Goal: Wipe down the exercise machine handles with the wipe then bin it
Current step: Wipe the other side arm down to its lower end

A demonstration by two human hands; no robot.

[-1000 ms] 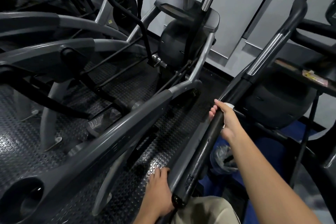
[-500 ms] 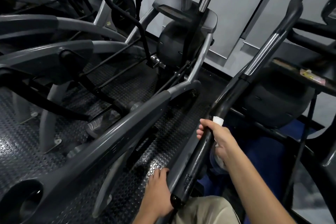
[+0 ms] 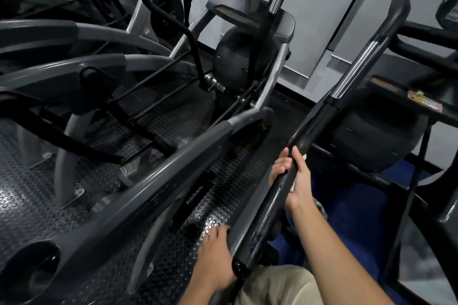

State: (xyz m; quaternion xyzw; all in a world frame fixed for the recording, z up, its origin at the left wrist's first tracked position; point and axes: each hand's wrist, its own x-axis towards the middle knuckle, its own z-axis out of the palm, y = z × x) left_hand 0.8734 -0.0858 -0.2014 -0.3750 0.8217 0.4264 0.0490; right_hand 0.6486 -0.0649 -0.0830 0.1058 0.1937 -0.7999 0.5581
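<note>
- Right hand (image 3: 296, 179), centre-right of frame: fingers and thumb curled round the black handle (image 3: 277, 195), gripping it.
- Wipe (image 3: 295, 182): only thin white slivers visible between the right palm and the handle; pressed against the bar under the hand.
- Handle runs diagonally from its capped end at bottom centre up to a chrome section (image 3: 357, 69) in the upper right of frame.
- Left hand (image 3: 214, 255), bottom centre: laid on the grey frame rail (image 3: 241, 220) just left of the handle's lower end, fingers wrapped over its edge, holding the rail.
- Long dark-grey pedal arm (image 3: 138, 203) crosses from lower left to centre, left of both hands.
- Studded black rubber floor (image 3: 29, 195) under the machines.
- Console post and dark housing (image 3: 238, 62) of the next machine at upper centre.
- Blue mat (image 3: 357, 215) at lower right, behind the right forearm.
- Beige trouser leg (image 3: 275, 285) at the bottom edge.
- Small pink and yellow item (image 3: 425, 101) on a ledge at right edge; cannot tell what it is.
</note>
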